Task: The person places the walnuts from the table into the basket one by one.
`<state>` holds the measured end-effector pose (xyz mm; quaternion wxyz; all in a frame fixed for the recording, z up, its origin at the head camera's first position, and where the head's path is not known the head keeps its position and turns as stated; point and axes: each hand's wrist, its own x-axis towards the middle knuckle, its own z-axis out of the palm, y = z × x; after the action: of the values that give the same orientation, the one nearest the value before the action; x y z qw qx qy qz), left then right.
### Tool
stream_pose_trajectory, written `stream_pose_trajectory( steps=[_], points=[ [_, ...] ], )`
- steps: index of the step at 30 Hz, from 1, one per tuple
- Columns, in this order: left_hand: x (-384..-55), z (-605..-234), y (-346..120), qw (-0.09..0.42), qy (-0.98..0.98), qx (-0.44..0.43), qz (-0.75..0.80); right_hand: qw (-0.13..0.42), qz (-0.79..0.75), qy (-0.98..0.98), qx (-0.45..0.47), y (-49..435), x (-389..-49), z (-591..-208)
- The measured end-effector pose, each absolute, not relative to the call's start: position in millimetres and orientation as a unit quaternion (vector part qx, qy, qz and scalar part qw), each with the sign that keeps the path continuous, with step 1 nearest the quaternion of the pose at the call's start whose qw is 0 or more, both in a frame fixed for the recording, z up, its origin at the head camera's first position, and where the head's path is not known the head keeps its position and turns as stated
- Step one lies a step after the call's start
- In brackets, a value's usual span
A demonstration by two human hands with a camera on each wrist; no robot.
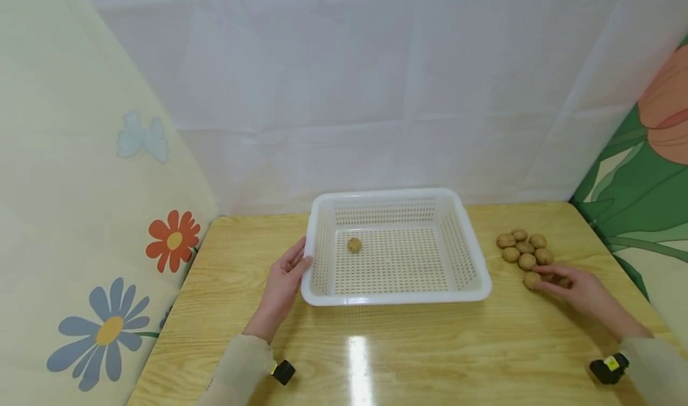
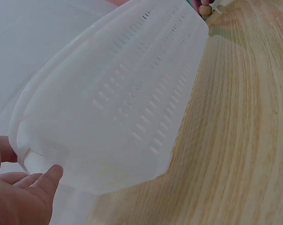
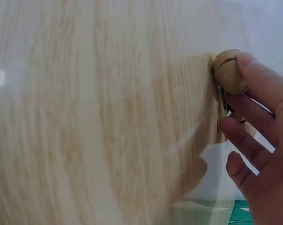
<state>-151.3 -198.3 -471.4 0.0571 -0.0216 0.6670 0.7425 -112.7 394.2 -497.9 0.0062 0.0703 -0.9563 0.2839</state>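
A white plastic basket [image 1: 396,301] with slotted walls stands on the table. Inside it, toward the left, lies a single walnut [image 1: 354,245]. My left hand [image 1: 283,283] holds the basket's left rim, thumb on top and fingers along the outside; the left wrist view shows these fingers [image 2: 49,180] against the smooth outer wall. On the right, my right hand [image 1: 583,292] pinches a walnut [image 3: 229,72] between thumb and fingers at the near end of a group. Several more walnuts [image 1: 510,254] sit close together just beyond that hand.
The wood-grain table [image 1: 408,358] runs back to a white cloth backdrop [image 1: 333,95]. Flower-printed panels flank it, one at left [image 1: 107,227] and one at right [image 1: 645,173]. Each sleeve cuff carries a small black camera, the left one [image 1: 283,371] and the right one [image 1: 609,368].
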Motion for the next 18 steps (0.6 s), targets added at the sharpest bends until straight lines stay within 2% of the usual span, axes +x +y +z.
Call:
stream_pose_trajectory(
  steps=[10,18],
  points=[
    [-152.8,-472.7,-197.3,0.057,0.665,-0.017,0.745,-0.007,0.300,-0.953,0.045,390.3,-109.4,-483.7],
    [-151.7,-471.2,-199.3,0.061,0.665,-0.018,0.744,-0.002,0.299,-0.952,0.065,369.5,-122.5,-451.7]
  ],
)
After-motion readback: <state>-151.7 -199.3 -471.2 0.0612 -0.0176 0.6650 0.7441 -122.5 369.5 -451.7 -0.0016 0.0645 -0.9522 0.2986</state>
